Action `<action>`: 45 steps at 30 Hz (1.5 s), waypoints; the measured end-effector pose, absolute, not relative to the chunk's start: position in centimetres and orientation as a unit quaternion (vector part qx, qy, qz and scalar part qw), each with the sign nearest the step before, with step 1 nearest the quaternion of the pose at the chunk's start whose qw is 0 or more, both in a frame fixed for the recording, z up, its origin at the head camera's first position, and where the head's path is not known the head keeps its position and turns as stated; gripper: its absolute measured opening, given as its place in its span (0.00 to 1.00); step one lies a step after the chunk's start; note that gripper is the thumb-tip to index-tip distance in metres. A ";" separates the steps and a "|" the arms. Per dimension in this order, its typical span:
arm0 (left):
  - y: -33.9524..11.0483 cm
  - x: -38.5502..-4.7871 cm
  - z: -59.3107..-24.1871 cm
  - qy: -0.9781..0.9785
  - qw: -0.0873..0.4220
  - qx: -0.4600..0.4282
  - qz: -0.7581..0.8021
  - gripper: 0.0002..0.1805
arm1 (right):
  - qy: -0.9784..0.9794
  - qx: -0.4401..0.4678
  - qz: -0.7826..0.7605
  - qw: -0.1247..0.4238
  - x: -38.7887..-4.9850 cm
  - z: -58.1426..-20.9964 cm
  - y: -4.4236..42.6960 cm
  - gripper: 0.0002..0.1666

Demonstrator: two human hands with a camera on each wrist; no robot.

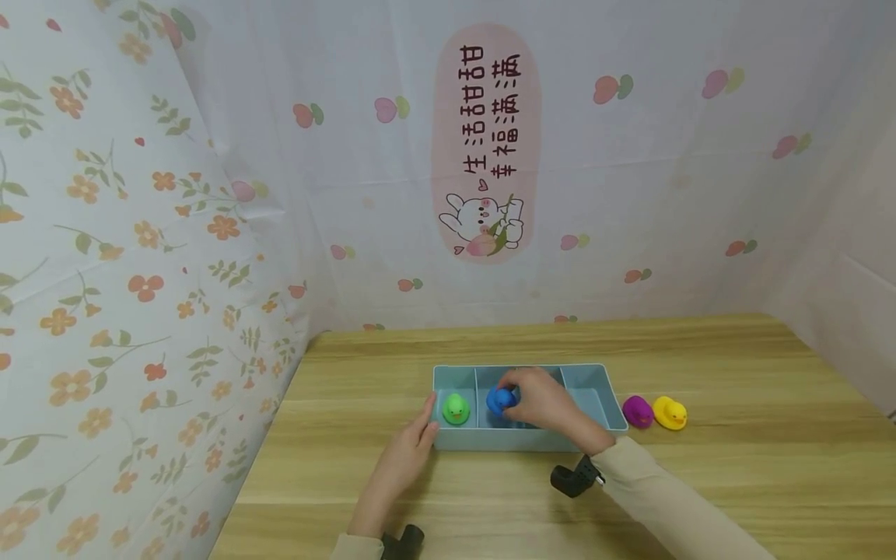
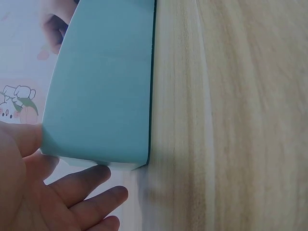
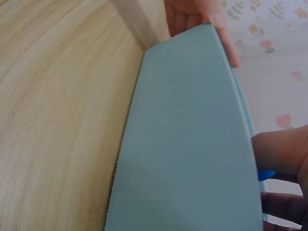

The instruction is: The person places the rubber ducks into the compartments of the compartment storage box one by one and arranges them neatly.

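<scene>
A pale blue-green divided box (image 1: 521, 440) with three compartments sits on the table. My right hand (image 1: 537, 398) pinches a blue toy duck (image 1: 500, 400) at the middle compartment; in the right wrist view only a bit of the blue duck (image 3: 266, 174) shows between the fingers, past the rim. With my left hand (image 1: 406, 455) I hold the box's left end near the front corner. In the left wrist view that hand's thumb lies at the rim and its other fingers are outside the end wall. A green toy duck (image 1: 456, 409) sits in the left compartment.
Right of the box, a purple toy duck (image 1: 638, 412) and a yellow toy duck (image 1: 670, 413) lie side by side on the wooden table (image 1: 756, 467). Patterned cloth (image 1: 595, 194) hangs behind the table and along its left side.
</scene>
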State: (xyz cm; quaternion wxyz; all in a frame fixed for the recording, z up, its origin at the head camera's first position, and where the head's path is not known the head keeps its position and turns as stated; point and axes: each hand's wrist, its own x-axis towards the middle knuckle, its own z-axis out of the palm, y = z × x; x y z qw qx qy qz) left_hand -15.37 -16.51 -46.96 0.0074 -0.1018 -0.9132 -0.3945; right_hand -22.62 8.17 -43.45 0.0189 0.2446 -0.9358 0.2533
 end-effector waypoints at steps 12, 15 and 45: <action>-16.5 -15.7 -46.7 -0.914 0.003 -0.106 -0.392 0.28 | -0.953 0.226 0.200 0.004 -22.9 -43.7 7.0 0.17; -16.6 -15.8 -46.8 -0.913 0.005 -0.111 -0.393 0.28 | -0.955 0.225 0.196 0.000 -23.2 -43.8 6.8 0.17; -16.7 -15.5 -47.3 -0.916 0.009 -0.105 -0.388 0.29 | -0.963 0.225 0.148 0.013 -23.1 -44.5 6.3 0.16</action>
